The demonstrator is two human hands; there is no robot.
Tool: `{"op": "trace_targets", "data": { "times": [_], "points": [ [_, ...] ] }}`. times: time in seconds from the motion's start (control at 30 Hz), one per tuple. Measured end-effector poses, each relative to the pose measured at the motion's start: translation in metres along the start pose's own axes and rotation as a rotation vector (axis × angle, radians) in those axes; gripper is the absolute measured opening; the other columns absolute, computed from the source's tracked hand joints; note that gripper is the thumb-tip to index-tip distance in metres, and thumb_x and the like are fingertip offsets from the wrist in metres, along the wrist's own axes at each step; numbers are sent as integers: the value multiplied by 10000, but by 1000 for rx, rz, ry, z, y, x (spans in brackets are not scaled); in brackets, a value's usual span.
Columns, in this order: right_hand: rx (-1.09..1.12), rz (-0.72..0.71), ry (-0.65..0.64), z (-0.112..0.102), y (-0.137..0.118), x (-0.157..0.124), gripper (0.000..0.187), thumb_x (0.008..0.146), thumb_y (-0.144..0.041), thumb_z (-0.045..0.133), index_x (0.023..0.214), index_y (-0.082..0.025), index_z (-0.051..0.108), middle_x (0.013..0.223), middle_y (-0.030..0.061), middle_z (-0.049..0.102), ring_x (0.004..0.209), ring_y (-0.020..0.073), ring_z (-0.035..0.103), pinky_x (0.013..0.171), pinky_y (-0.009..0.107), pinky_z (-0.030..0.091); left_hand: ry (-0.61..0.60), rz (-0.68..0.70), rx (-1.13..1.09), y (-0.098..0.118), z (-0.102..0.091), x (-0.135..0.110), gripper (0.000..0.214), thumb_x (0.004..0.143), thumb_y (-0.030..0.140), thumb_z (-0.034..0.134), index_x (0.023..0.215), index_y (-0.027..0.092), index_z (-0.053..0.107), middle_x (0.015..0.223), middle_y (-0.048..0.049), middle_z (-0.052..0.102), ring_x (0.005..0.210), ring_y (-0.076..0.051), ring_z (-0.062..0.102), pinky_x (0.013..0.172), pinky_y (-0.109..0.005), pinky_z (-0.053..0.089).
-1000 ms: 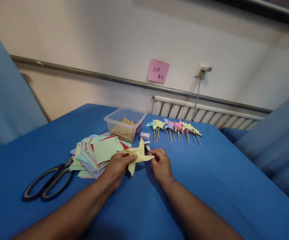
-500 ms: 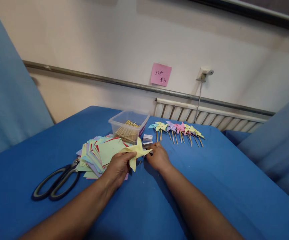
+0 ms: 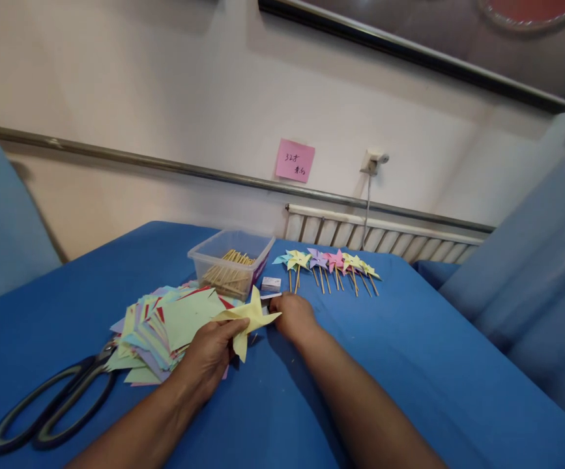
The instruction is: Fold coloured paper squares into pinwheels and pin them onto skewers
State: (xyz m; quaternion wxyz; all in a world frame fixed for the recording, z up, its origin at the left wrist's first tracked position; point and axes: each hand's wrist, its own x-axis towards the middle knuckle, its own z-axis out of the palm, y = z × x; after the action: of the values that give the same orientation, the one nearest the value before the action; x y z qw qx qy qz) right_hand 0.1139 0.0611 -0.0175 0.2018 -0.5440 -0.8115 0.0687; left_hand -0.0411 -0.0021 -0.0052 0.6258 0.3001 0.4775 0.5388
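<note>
My left hand (image 3: 208, 358) pinches a yellow folded paper pinwheel (image 3: 249, 316) and holds it just above the blue table (image 3: 399, 365). My right hand (image 3: 292, 316) rests on the cloth to the right of it, fingers curled at a small white box (image 3: 271, 284) and some small items beside it. What those fingers hold is hidden. A stack of coloured paper squares (image 3: 165, 322) lies left of my left hand. A clear plastic tub of wooden sticks (image 3: 231, 262) stands behind the stack.
A row of finished pinwheels on sticks (image 3: 328, 264) lies at the back of the table. Large black scissors (image 3: 47, 404) lie at the front left. A pink note (image 3: 294, 160) hangs on the wall above a radiator (image 3: 380, 234). Blue curtains flank both sides.
My right hand let go of the pinwheel's edge and moved forward toward the small white box. My left hand kept the pinwheel. The view tilted upward and shifted.
</note>
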Motion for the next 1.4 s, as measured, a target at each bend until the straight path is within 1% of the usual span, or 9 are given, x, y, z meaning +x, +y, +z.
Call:
{"op": "trace_targets", "data": {
  "times": [0.2,0.5,0.63,0.73,0.87,1.0,1.2,1.3,1.4],
  "points": [
    [4,-36,16,6,1,-3,158,755,-171,570,795,-189,722,883,102,685,702,208,603,586,281,375,-6,-2,-1,0,0,1,175,570,184,769,675,94,661,507,-15,633,459,-135,580,454,-218,453],
    [54,-27,71,7,3,-8,145,793,-140,517,799,-208,645,880,36,629,734,161,565,622,254,366,-8,-14,67,3,3,-3,160,588,230,762,617,102,670,485,-24,627,412,-121,531,408,-214,405],
    [174,-28,177,3,0,-11,126,776,-114,498,815,-189,592,894,42,609,790,163,561,670,253,391,-13,-7,81,6,3,-7,137,615,240,750,601,129,669,470,-12,612,396,-118,509,388,-212,380],
    [267,-11,241,0,1,-25,134,743,-87,488,794,-187,562,853,33,605,791,160,558,696,254,403,-44,14,55,7,2,-6,121,616,224,751,607,129,676,505,-21,636,429,-127,536,416,-217,412],
    [236,6,179,-1,9,-59,109,750,-95,495,735,-194,538,771,17,586,715,150,544,668,251,399,-59,3,43,7,5,-8,113,614,203,751,637,120,679,534,-33,652,459,-139,561,449,-226,445],
    [139,-13,83,-4,22,-82,89,800,-135,519,764,-190,580,832,33,595,785,155,554,718,252,401,-79,-38,55,2,8,-10,139,624,207,746,709,115,685,635,-63,696,560,-164,617,536,-246,491],
    [90,-30,-76,-17,37,-81,82,840,-183,548,872,-195,623,920,41,614,880,158,570,773,243,402,-104,-41,108,-2,6,-8,126,646,228,726,661,116,671,563,-39,659,486,-138,568,467,-228,443],
    [83,29,-64,-22,44,-79,131,829,-164,557,943,-190,617,959,52,624,903,164,575,787,246,399,-86,-67,99,-1,7,-9,137,635,218,732,713,116,684,599,-52,681,519,-156,597,503,-245,466],
    [84,90,-20,-22,44,-79,115,849,-166,528,916,-189,618,922,54,637,878,166,584,771,250,395,-81,-79,94,-1,8,-10,162,627,209,741,752,121,687,647,-60,699,559,-167,620,532,-250,478]
  ]
}}
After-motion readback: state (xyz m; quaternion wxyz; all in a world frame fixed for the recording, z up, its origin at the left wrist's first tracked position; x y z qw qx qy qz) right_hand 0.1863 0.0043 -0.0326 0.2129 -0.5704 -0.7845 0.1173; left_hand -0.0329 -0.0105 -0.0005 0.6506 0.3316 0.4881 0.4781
